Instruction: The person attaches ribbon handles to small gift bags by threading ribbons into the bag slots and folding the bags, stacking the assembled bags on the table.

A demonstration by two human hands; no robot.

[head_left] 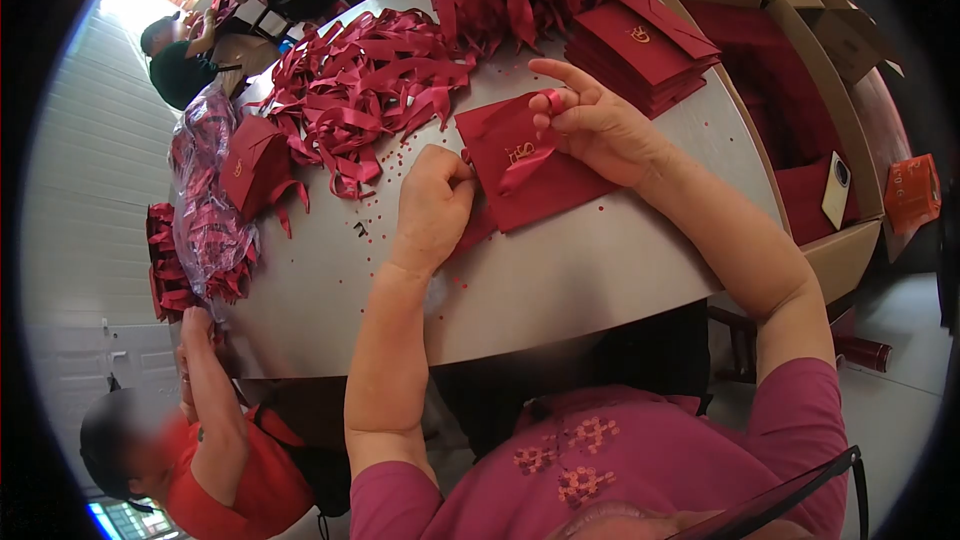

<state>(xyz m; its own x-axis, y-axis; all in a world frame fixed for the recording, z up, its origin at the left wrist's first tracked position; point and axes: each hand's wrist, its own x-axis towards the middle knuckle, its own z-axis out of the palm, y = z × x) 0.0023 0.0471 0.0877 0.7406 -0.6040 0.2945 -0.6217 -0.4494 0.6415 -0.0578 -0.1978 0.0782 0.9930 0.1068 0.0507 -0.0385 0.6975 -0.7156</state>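
A red paper gift bag with gold lettering lies flat on the table in front of me. My left hand is closed at the bag's left edge, its fingertips curled out of sight against the paper. Over the bag, my right hand pinches a red ribbon between thumb and curled fingers, while its index finger points outward. The ribbon runs slantwise across the gold lettering. Part of another red piece shows under the bag, beside my left wrist.
A heap of loose red ribbons covers the far left of the table. Stacked red bags stand at the back right. An open carton with a phone is at right. A person in red works at left.
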